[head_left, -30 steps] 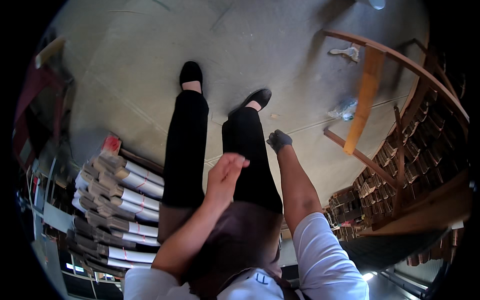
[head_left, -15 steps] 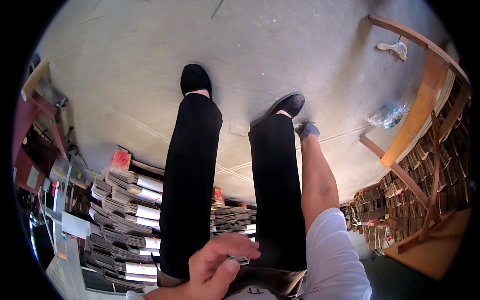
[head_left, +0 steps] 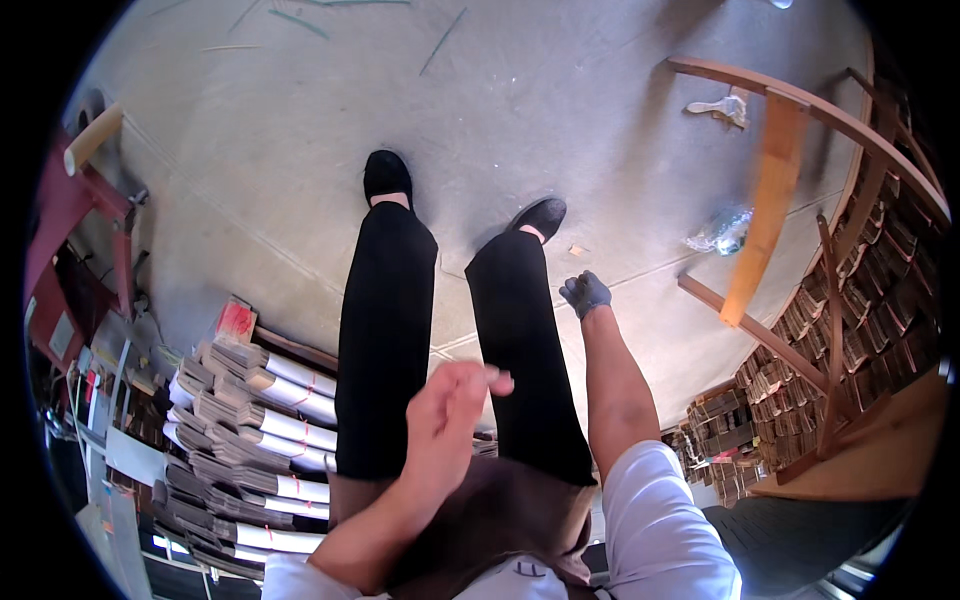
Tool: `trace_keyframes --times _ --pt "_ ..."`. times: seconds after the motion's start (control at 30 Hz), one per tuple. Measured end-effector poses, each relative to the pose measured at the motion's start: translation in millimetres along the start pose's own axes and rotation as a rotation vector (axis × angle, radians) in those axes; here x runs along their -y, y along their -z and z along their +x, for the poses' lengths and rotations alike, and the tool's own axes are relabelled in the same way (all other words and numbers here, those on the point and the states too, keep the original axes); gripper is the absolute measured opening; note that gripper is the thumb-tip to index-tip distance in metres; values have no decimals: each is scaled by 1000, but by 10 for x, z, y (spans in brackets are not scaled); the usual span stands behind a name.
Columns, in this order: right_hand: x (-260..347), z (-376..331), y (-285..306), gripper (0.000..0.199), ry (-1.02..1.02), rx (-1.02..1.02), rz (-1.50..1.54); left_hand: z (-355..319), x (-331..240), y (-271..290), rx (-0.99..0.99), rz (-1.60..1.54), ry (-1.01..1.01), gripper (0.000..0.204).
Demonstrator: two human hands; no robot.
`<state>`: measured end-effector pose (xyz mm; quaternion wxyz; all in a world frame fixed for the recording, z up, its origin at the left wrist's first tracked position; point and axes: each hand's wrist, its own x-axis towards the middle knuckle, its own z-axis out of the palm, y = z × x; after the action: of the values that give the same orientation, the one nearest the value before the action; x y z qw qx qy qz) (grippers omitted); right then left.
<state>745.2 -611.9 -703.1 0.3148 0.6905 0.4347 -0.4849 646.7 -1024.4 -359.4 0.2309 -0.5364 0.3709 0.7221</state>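
My bare left hand (head_left: 447, 420) hovers in front of my black trousers (head_left: 385, 300), its fingers curled in and slightly blurred. Nothing shows between them. My right hand (head_left: 588, 293), in a dark grey glove, hangs beside my right leg above the concrete floor (head_left: 450, 110). Its fingers are folded into a loose fist, and no object sticks out of it. A brown apron (head_left: 470, 520) covers my lap. Black shoes (head_left: 387, 178) are on my feet, set apart on the floor.
Bundled cardboard stacks with white bands (head_left: 290, 430) stand at the lower left, near a maroon metal frame (head_left: 105, 190). On the right are a wooden frame (head_left: 770, 200), a brush (head_left: 722, 107), crumpled clear plastic (head_left: 722, 232) and more stacked cardboard (head_left: 790, 350). A small scrap (head_left: 578, 250) lies by my right foot.
My left hand has risen from my lap toward the middle, its fingers curled. The gloved right hand has shifted slightly left and lower in view. The wooden frame appears further left.
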Motion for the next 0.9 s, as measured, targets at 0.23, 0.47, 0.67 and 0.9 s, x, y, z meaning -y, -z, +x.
trace_keyframes --times 0.23,0.47,0.67,0.9 --pt "67 642 -487 14 44 -309 -99 -87 -220 39 84 -136 80 20" --pt "188 654 -466 11 -45 -333 -282 -40 -274 -40 117 -55 173 21" --pt "20 225 -782 18 208 -123 -160 -44 -74 30 20 34 95 17" --pt "504 -2106 -2110 28 183 614 118 162 194 -30 -120 31 -131 20"
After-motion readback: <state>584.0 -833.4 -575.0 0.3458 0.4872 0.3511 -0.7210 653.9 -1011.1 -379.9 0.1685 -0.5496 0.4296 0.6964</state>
